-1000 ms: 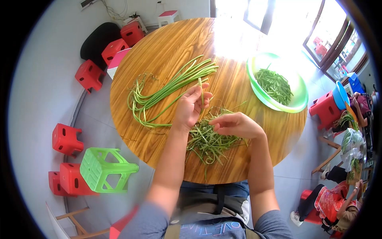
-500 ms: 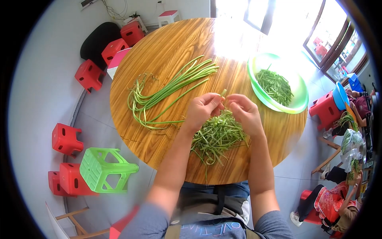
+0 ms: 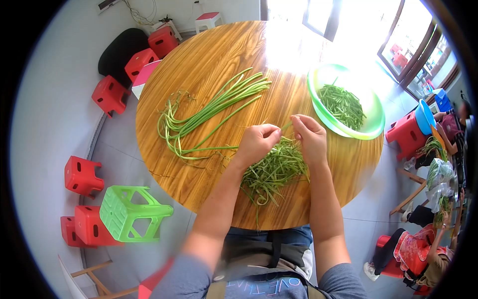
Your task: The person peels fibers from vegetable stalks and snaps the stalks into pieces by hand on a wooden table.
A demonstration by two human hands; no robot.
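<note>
My left hand is closed round the end of a garlic scape, whose long stem trails out leftward across the table. Pinched together, the fingers of my right hand hold a thin green piece that spans the gap between both hands. Just below them lies a heap of shredded green strips. Left of my hands rests a bundle of long garlic scapes with curled, thin ends. To the right stands a light green basin with short cut green pieces inside.
The round wooden table carries all this. Red stools and a green stool stand at the left. At the far right, people sit beside bagged greens, near a blue basin on a red stool. Glass doors are behind.
My hands have moved slightly apart, and a thin green piece now stretches between them. The left hand has turned and lowered a little. The bundle, heap and basin stay in place.
</note>
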